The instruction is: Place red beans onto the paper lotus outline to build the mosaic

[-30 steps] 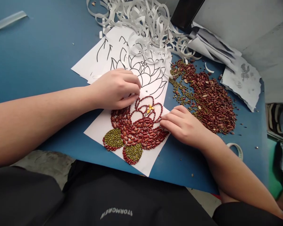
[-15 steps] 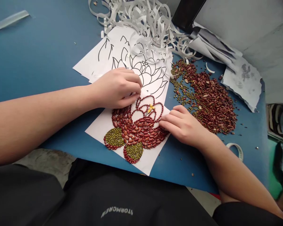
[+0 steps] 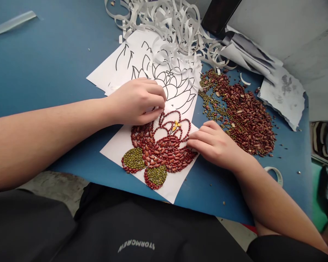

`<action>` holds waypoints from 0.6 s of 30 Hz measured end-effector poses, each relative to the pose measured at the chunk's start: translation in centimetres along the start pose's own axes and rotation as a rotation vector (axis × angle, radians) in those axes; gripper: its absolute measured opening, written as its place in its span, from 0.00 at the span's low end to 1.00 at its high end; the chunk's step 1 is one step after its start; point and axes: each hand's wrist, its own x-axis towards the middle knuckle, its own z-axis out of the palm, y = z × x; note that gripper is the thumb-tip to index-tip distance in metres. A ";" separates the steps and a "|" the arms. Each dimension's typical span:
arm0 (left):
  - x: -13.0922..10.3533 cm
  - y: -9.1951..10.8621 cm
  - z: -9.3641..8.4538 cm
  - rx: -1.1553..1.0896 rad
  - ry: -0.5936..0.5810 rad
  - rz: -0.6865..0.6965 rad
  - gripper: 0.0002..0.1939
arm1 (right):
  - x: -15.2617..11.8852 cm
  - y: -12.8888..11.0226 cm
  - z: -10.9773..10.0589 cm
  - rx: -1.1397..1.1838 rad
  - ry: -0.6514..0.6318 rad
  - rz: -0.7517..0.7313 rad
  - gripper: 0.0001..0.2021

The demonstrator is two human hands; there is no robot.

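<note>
A flower picture made of red beans (image 3: 168, 149) and green mung beans (image 3: 133, 159) covers much of a white sheet (image 3: 175, 189). Two small yellow pieces (image 3: 176, 125) lie among its upper petals. Over the picture's upper left edge, my left hand (image 3: 142, 102) is closed, thumb and fingers bent together; whatever is between their tips is hidden. My right hand (image 3: 214, 145) rests at the sheet's right edge, fingers curled close together with their tips at the outer petals. I cannot make out anything held there.
Beyond the picture lie sheets with a printed flower outline (image 3: 175, 85), partly under curly paper strips (image 3: 175, 29). A pile of mixed beans (image 3: 251, 116) spreads at the right, near torn paper (image 3: 284, 94) and a tape roll (image 3: 274, 175). A dark upright object (image 3: 220, 16) stands behind.
The whole view has shifted slightly, so things sit a little further right. My right fingertips have edged slightly right along the petals; my left hand keeps its pose.
</note>
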 end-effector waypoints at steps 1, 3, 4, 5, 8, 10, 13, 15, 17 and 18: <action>0.0 0.0 0.0 -0.004 0.001 -0.002 0.10 | 0.0 -0.1 0.0 -0.004 0.000 -0.003 0.09; 0.0 0.0 0.0 -0.014 -0.002 -0.007 0.11 | 0.1 -0.2 0.1 -0.012 0.009 -0.006 0.09; 0.0 0.0 0.0 -0.018 -0.001 -0.008 0.11 | 0.2 -0.3 0.1 -0.016 0.015 -0.007 0.10; 0.0 0.0 0.0 -0.023 -0.002 -0.010 0.11 | 0.2 -0.3 0.1 -0.020 0.021 -0.009 0.10; 0.0 -0.1 0.1 -0.038 -0.012 -0.029 0.11 | 0.3 -0.6 0.2 -0.036 0.033 -0.011 0.11; 0.1 -0.1 0.0 -0.042 -0.022 -0.036 0.11 | 0.4 -0.7 0.2 -0.047 0.037 -0.008 0.12; 0.1 0.0 0.0 -0.039 -0.032 -0.030 0.11 | 0.4 -0.8 0.1 -0.037 0.034 -0.006 0.11; 0.1 0.0 0.0 -0.039 -0.027 -0.025 0.11 | 0.2 -0.4 -0.3 -0.005 0.037 0.003 0.09; 0.1 -0.1 0.0 -0.046 -0.021 -0.030 0.12 | -0.4 0.6 -0.8 0.023 0.076 0.047 0.07; 0.1 -0.1 0.0 -0.053 -0.019 -0.034 0.11 | -0.8 1.3 -1.1 0.026 0.110 0.096 0.06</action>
